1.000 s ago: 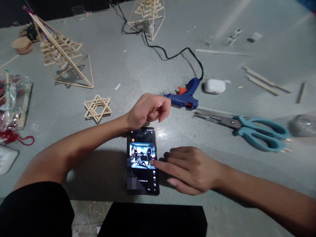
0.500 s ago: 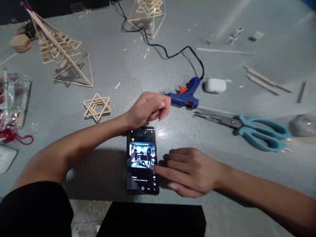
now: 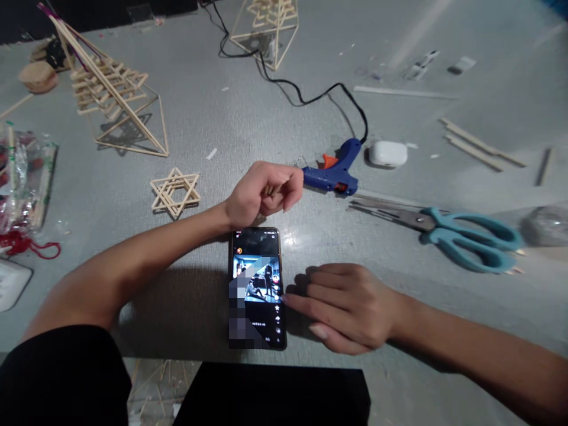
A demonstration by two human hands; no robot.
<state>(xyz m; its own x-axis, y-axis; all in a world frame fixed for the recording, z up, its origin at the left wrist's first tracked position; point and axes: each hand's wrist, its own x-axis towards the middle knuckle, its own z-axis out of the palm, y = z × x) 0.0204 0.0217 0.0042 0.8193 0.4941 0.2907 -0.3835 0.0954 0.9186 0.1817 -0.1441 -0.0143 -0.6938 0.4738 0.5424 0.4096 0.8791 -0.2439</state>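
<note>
Table [image 3: 213, 118] hazards: L hand [image 3: 265, 190], fingers loosely curled, nothing visible in grip, by tip of glue gun [image 3: 332, 181], contact unclear; poss. burn if hot. R hand [image 3: 348, 307], index out, others bent, no hold seen, at side of phone [image 3: 261, 242], flat nr front edge; stray push could drop it

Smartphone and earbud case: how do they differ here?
The smartphone is dark, flat, larger; the earbud case white, rounded, smaller. The smartphone's screen is lit; the earbud case shows none. The right hand points at the smartphone; no hand touches the earbud case. Both lie on the grey table.
</note>
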